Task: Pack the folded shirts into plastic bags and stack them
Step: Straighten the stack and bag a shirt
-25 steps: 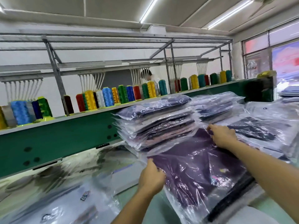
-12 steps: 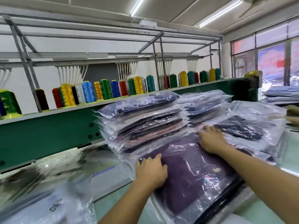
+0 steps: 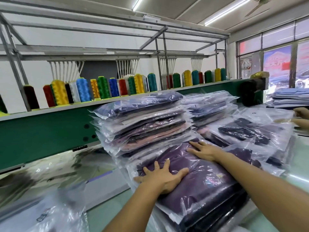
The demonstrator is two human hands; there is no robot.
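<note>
Both hands have slid flat onto the bagged purple shirt (image 3: pixel 197 181).

Left hand (image 3: pixel 163 177) and right hand (image 3: pixel 204 150) press it with fingers spread, grasping nothing; it lies atop a low pile just in front of the tall stack of bagged shirts (image 3: pixel 142 124) on the surface (image 3: pixel 107 213).

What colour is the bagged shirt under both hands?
Dark purple shirt, seen through clear plastic; the head view shows it.
</note>
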